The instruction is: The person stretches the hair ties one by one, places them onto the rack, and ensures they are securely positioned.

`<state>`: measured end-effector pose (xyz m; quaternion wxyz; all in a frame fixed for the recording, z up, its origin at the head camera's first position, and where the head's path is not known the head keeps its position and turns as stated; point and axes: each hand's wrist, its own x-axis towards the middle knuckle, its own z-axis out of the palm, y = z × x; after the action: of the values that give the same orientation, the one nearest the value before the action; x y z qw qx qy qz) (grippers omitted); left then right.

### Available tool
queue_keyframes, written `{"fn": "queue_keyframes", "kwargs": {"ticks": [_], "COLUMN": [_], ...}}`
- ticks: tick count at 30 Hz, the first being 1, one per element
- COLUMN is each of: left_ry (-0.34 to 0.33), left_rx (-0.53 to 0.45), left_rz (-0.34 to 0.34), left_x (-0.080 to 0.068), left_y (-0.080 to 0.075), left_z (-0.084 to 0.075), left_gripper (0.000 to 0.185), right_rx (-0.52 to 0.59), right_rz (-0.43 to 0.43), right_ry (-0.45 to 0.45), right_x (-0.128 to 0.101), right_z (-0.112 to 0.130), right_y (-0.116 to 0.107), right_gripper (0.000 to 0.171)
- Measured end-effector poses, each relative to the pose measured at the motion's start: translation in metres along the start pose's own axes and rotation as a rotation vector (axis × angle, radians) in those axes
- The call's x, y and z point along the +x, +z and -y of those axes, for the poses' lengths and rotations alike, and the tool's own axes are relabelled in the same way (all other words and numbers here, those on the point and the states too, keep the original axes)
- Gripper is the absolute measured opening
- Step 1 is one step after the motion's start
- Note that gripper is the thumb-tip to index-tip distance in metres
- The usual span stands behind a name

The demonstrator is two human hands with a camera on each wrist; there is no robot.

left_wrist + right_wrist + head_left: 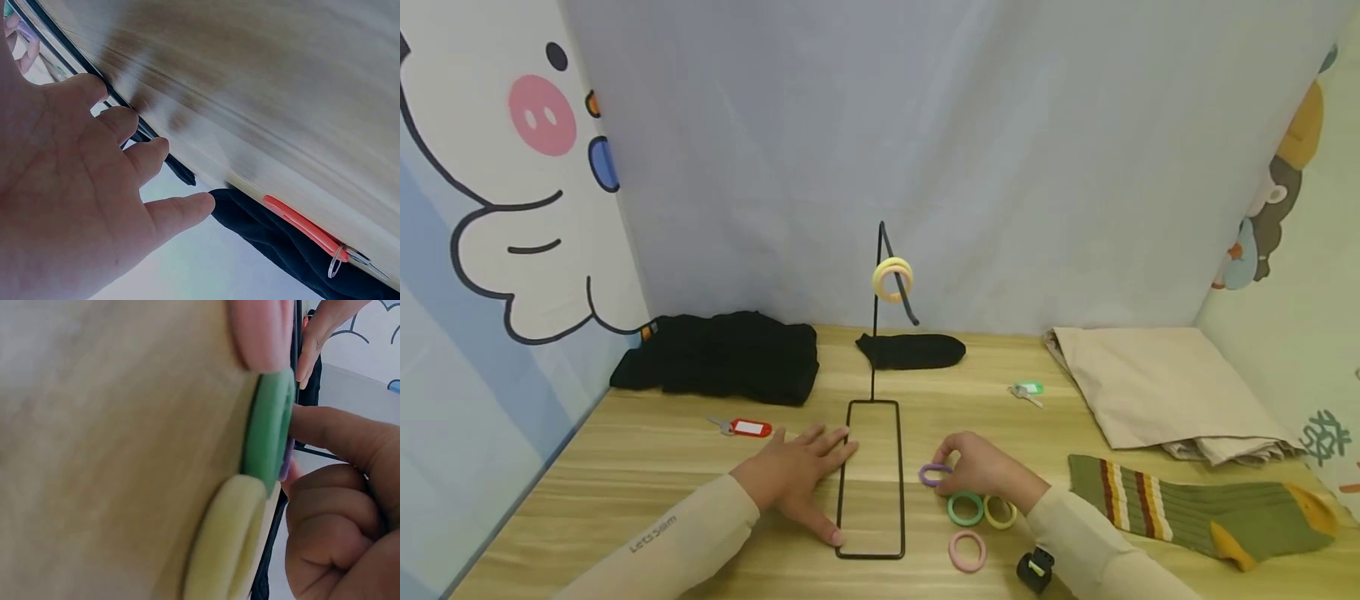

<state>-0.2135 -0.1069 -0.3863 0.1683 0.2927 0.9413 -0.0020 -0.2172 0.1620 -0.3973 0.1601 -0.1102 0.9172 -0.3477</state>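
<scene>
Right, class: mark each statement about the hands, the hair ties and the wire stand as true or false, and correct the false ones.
1. The right hand pinches a purple hair tie. True.
2. The left hand lifts the wire stand off the table. False: it lies flat on the table against the stand's base.
3. Two yellow hair ties hang on the stand's hook. True.
4. The pink hair tie hangs on the hook. False: it lies on the table.
5. The red key tag lies right of the stand. False: it lies left.
</scene>
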Motion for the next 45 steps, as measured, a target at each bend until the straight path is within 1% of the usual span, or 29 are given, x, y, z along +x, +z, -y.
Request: {"fn": "queue_keyframes", "kwargs": {"ticks": [3,7,10,13,16,18,20,22,24,27,29,30,31,32,34,37,39,40,42,45], "left_ry": [0.003,0.000,0.000,0.001,0.001,0.001,0.001,0.000,0.000,-0.002,-0.004,-0.006,-0.008,-0.010,-0.014,-0.013,-0.008,-0.006,-0.008,-0.016], "left_rx": [0.004,0.008,0.011,0.017,0.021,0.021,0.019,0.016,0.014,0.014,0.014,0.013,0.012,0.009,0.003,-0.001,0.001,0.005,0.011,0.017], "left_rz": [0.005,0.007,0.007,0.006,0.007,0.007,0.007,0.006,0.007,0.007,0.008,0.009,0.010,0.011,0.013,0.011,0.010,0.010,0.011,0.014], "left_x": [0.000,0.001,0.002,0.002,0.002,0.001,0.001,0.002,0.002,0.002,0.003,0.003,0.003,0.002,0.002,0.002,0.003,0.003,0.003,0.004], "left_y": [0.002,0.004,0.005,0.004,0.004,0.003,0.003,0.002,0.002,0.001,0.001,0.001,0.001,0.001,0.001,0.001,0.002,0.002,0.003,0.002], "left_z": [-0.001,0.000,0.000,0.000,0.000,0.000,0.000,0.000,0.000,0.000,0.000,0.000,0.000,0.000,-0.001,-0.001,-0.001,-0.001,-0.001,-0.001], "left_gripper": [0.112,0.113,0.113,0.113,0.113,0.113,0.113,0.113,0.113,0.114,0.114,0.114,0.114,0.113,0.113,0.113,0.113,0.113,0.113,0.113], "right_rx": [0.013,0.107,0.188,0.219,0.225,0.222,0.205,0.168,0.116,0.037,-0.021,-0.051,-0.074,-0.103,-0.136,-0.142,-0.135,-0.130,-0.123,-0.101], "right_rz": [-0.014,0.004,0.026,0.019,-0.012,-0.047,-0.107,-0.195,-0.311,-0.493,-0.594,-0.633,-0.661,-0.680,-0.683,-0.630,-0.591,-0.580,-0.571,-0.561], "right_ry": [-0.025,-0.070,-0.095,-0.135,-0.203,-0.254,-0.308,-0.389,-0.513,-0.725,-0.830,-0.857,-0.868,-0.860,-0.805,-0.662,-0.585,-0.562,-0.550,-0.565], "right_x": [-0.005,-0.017,-0.031,-0.046,-0.063,-0.076,-0.088,-0.100,-0.109,-0.115,-0.113,-0.111,-0.108,-0.105,-0.097,-0.087,-0.083,-0.082,-0.080,-0.079], "right_z": [0.003,0.016,0.031,0.050,0.070,0.084,0.097,0.109,0.120,0.133,0.142,0.146,0.150,0.154,0.160,0.163,0.161,0.159,0.155,0.150], "right_y": [-0.003,-0.015,-0.025,-0.035,-0.044,-0.049,-0.054,-0.059,-0.063,-0.069,-0.074,-0.077,-0.080,-0.082,-0.087,-0.092,-0.094,-0.095,-0.095,-0.095], "right_gripper": [0.025,0.031,0.035,0.036,0.036,0.036,0.035,0.033,0.033,0.037,0.038,0.038,0.037,0.037,0.038,0.044,0.050,0.052,0.054,0.054]}}
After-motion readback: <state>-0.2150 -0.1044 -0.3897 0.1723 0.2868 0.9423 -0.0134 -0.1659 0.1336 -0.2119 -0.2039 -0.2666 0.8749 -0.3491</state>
